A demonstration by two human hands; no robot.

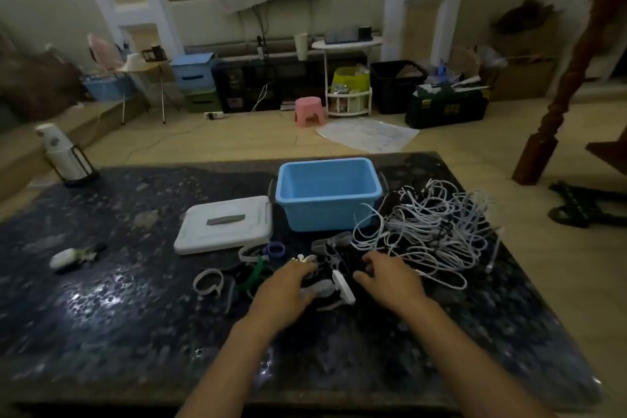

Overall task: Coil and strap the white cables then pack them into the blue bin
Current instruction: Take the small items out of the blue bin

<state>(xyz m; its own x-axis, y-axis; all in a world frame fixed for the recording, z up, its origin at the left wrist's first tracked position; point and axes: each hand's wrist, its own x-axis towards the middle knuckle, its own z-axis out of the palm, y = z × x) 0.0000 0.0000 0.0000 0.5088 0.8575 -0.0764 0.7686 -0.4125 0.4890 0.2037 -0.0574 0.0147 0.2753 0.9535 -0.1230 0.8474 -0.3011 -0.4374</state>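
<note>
White plug end by my left hand [288, 285], fingers curled among straps [208, 282]; actual hold too blurred, cannot tell. Right hand [390, 282] loosely spread, holding nothing, at edge of white cables [437, 231], 1 uncounted tangle. Step, I judge: just starting. Next: free 1 cable, coil. 1 blue bin [327, 193] behind, empty; 1 lid [225, 226] beside.

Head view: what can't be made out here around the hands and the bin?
- Left hand: its grip is blurred by motion; whether it holds a strap is unclear.
- Right hand: fingertips blurred over the dark table.
- Blue bin: near wall hides its floor.
- White cables: tangled, count unreadable.
</note>
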